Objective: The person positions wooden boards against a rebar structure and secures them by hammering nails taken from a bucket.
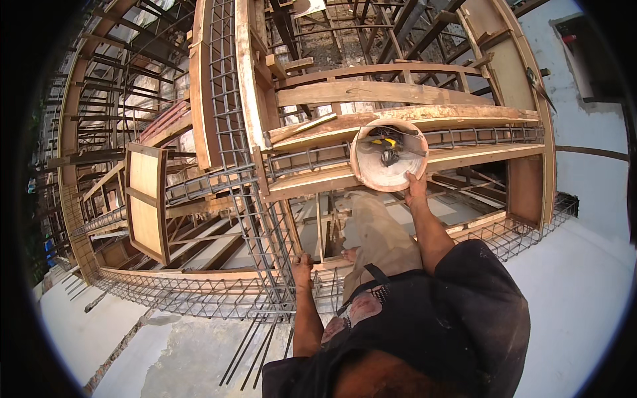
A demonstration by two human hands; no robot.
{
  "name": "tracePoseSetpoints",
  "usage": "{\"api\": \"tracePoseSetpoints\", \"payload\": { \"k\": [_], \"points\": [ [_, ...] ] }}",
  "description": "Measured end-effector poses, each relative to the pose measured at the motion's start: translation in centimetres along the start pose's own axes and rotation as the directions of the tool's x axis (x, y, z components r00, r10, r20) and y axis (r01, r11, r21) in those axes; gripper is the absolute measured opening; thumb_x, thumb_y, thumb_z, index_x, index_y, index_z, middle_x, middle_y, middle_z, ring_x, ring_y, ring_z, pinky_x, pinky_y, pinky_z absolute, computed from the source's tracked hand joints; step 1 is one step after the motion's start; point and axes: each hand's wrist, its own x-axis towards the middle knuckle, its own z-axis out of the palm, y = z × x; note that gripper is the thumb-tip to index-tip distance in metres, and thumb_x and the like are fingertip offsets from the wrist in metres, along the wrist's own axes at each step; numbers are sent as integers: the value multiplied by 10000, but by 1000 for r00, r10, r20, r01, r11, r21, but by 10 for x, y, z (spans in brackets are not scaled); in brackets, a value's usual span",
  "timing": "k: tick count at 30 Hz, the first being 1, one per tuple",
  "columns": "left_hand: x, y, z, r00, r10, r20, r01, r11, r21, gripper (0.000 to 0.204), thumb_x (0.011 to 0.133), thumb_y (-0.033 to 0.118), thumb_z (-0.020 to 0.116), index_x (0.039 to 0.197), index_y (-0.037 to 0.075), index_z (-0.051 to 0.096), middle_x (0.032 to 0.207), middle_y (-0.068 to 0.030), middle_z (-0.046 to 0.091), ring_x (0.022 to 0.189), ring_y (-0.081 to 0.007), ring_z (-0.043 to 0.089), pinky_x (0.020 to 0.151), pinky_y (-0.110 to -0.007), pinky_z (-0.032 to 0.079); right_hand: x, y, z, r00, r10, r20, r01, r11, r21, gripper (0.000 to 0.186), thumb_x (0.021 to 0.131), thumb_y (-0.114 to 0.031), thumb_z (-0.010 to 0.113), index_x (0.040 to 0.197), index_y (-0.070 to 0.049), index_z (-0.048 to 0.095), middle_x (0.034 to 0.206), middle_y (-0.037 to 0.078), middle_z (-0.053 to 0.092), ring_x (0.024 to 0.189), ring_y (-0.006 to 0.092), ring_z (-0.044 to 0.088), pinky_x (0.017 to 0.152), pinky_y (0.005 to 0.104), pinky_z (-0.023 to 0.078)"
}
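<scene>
My right hand (417, 190) grips the near rim of a round, pale, dirt-stained bucket (369, 170), with the fingers partly hidden. Dark items and a yellow-and-black object lie inside; their kind cannot be made out. The bucket is over a long formwork board (458, 156) beside a rebar cage (478, 136); whether it rests there is unclear. Lower and to the left, my left hand (302, 268) is closed at the edge of a wooden formwork board (282, 222), beside a steel rebar cage (247, 199). A trousered leg and a bare foot show between the boards.
A wooden-handled tool (302, 129), perhaps a hammer, lies on the timber left of the bucket. A framed plywood panel (144, 202) stands at left. Loose rebar ends (249, 351) stick out near me. Gaps between beams drop to a lower level. A pale blue wall (590, 159) rises at right.
</scene>
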Motion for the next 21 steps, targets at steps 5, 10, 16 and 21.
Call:
{"api": "tracePoseSetpoints", "payload": {
  "k": [5, 10, 16, 21],
  "points": [
    [8, 15, 21, 998, 36, 53, -36, 999, 6, 194, 947, 252, 625, 1014, 70, 622, 900, -33, 654, 786, -143, 614, 696, -289, 501, 35, 3, -19, 999, 30, -20, -32, 996, -87, 692, 815, 109, 624, 1438, -66, 380, 1299, 151, 564, 1181, 304, 583, 1012, 418, 513],
    [16, 6, 23, 995, 1, 102, -1, 1000, -3, 169, 931, 209, 636, 1018, 67, 613, 854, -17, 622, 736, -128, 608, 621, -271, 477, 37, -17, -36, 992, 121, 48, -87, 890, -447, 699, 809, 7, 705, 1422, -95, 385, 1285, 153, 591, 1105, 287, 636, 879, 474, 559],
    [20, -3, 26, 980, -23, 195, 35, 998, -58, 166, 901, 169, 646, 1023, 62, 614, 815, -3, 590, 672, -101, 573, 551, -237, 424, 28, -33, -69, 987, -98, -127, -28, 677, -735, 642, 816, -37, 706, 1388, -98, 421, 1257, 158, 577, 1092, 306, 617, 891, 472, 520],
    [8, -5, 17, 998, -15, 53, 19, 996, -87, 185, 859, 160, 661, 1018, 69, 629, 836, -8, 605, 675, -98, 569, 566, -228, 432, -34, -63, -10, 769, -193, 609, 578, -197, -792, 544, 827, -136, 686, 1350, -89, 546, 1174, 206, 545, 1082, 396, 558, 910, 511, 453]
  ]
}}
